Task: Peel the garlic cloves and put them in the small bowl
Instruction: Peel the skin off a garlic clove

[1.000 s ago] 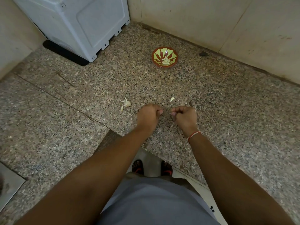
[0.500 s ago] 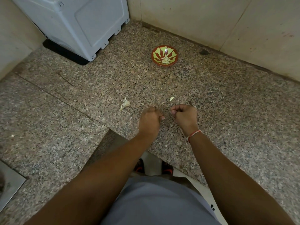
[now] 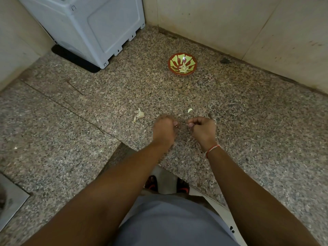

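The small bowl [image 3: 170, 63], red-brown with a green pattern, stands on the granite counter [image 3: 248, 121] near the back wall, with peeled garlic cloves [image 3: 183, 68] inside. An unpeeled garlic piece [image 3: 140, 114] lies left of my hands, and a small pale clove or bit of skin [image 3: 190, 110] lies just beyond them. My left hand [image 3: 164, 129] and my right hand [image 3: 203, 129] hover low over the counter, a short gap between them. Both have curled fingers with thumb against forefinger. Whatever they pinch is hidden.
A white appliance [image 3: 88, 27] fills the back left corner, and tiled walls [image 3: 230, 23] close the back. The counter's front edge runs diagonally below my forearms, with my sandalled feet [image 3: 166, 185] on the floor beneath. A steel sink corner [image 3: 10, 197] shows at the lower left.
My hands, almost touching at the fingertips a second ago, have drawn slightly apart. The left hand has shifted a little back and looks blurred.
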